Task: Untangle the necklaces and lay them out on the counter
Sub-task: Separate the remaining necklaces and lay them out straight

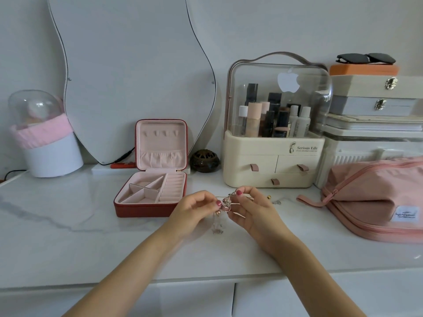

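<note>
Necklaces [225, 202], bunched in a pink-beaded tangle, hang at the frame's center above the desk [68, 225]. Left hand [194, 208] and right hand [254, 211] fingers both pinch it.

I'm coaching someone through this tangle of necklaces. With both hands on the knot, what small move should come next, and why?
Probably ease the hands gently apart to loosen the knot. The left hand and right hand both pinch the tangled necklaces above the counter, beads bunched tightly between the fingertips, one strand hanging down. Nothing looks separated yet, so pulling hard would likely tighten it.
</note>
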